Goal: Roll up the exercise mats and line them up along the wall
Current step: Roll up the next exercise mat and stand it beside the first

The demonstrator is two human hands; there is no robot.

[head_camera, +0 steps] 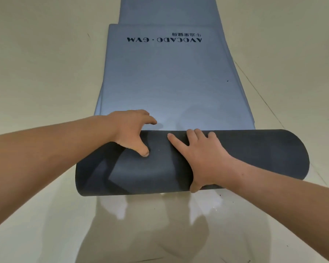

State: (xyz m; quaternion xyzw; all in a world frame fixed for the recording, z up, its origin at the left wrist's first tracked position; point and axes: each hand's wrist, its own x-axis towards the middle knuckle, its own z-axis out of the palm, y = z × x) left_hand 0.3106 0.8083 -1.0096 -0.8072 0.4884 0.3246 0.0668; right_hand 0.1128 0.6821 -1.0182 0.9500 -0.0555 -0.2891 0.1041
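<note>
A grey-blue exercise mat printed with "AVOCADO · GYM" lies flat on the floor, stretching away from me. Its near end is wound into a thick dark roll lying crosswise. My left hand rests on the roll's far left edge, thumb pressing its top and fingers curled over onto the flat part. My right hand grips the roll's middle, fingers spread over the top and thumb hooked under the near side. A second mat of the same colour lies flat beyond, partly under the first.
Pale glossy floor surrounds the mats on both sides and in front of the roll. A thin floor seam runs diagonally on the right. No wall is in view.
</note>
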